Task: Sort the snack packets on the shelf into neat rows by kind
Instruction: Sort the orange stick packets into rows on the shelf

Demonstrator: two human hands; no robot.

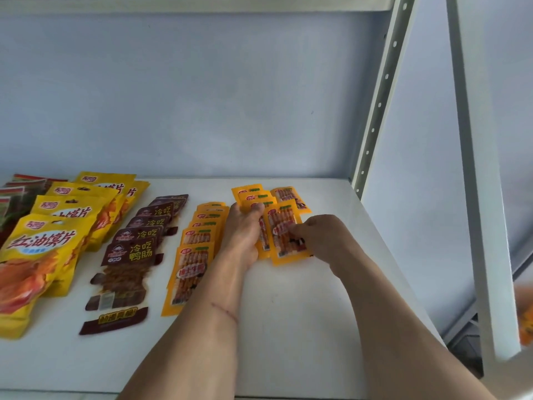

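- the shelf (288, 327) holds packets laid in overlapping rows that run from the front edge to the back, so each label shows above the one in front of it.
- at the far left, dark red packets (17, 197) are half cut off by the frame; next come big yellow bags (37, 249), then brown packets (129, 252), then a finished row of small orange packets (190, 272).
- a second orange row (253, 194) is forming just right of the finished one, and this is where both hands work.
- the left hand (242, 232) lies flat along the left edge of the loose orange packets, fingers curled over their tops, likely as a stop to keep that edge straight.
- the right hand (320, 235) pinches the front packet (285, 232) at its right side, thumb and fingertips closed on it; the packet sits slightly tilted, so i judge it is being squared into line.
- one orange packet (291, 197) at the back right lies askew, apart from the row's line, and seems not yet sorted.
- the hands are close together, with only the packet between them.
- most rows look done; this last orange row is what remains.
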